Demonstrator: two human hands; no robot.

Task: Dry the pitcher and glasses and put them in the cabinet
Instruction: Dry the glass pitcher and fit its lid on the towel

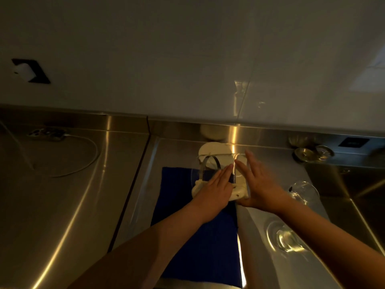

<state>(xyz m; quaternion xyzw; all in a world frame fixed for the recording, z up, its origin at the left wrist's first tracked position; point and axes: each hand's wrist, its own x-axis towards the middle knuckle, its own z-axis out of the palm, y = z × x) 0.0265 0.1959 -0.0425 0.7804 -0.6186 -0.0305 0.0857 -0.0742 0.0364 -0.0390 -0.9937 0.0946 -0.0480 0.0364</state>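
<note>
A clear glass pitcher (216, 163) stands at the far end of a blue cloth (200, 236) on the steel counter (62, 195). A cream towel (210, 150) is bunched in and around the pitcher. My left hand (216, 186) lies flat against its left side with the fingers straight. My right hand (260, 184), a little blurred, presses the right side with fingers spread. The pitcher sits between both palms. Two clear glasses (304, 190) (287, 238) stand to the right of my right forearm.
A sink basin (358, 195) drops away at the right, with a metal drain fitting (312, 153) behind it. At the back left lie a power strip (45, 132) and a looped white cable (83, 163). A tiled wall (187, 59) rises behind the counter.
</note>
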